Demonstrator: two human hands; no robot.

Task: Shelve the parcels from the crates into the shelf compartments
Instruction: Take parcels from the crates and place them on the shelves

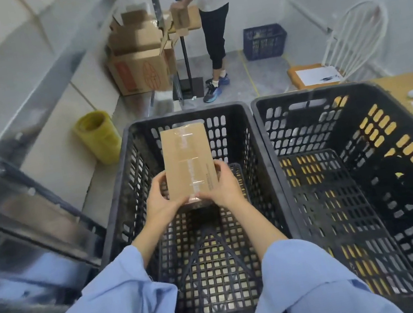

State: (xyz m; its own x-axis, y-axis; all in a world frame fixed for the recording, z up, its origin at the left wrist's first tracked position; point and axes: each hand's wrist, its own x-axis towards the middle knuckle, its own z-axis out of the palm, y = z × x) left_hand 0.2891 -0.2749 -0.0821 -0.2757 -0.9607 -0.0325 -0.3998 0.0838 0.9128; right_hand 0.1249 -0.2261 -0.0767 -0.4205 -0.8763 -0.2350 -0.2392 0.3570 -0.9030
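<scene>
The metal shelf [15, 150] stands at the left, close beside the left crate [114, 199] for short carries. Over that crate, the left hand [165, 201] and right hand [218, 190] clamp the parcel's [188, 159] near end from both sides, steadying it. The right crate [405, 177] looks empty.

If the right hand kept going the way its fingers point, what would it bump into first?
The right hand already grips the parcel, fingers pointing forward and a bit left. Beyond the parcel, it would probably meet the left crate's far wall, though depth is unclear.
</scene>
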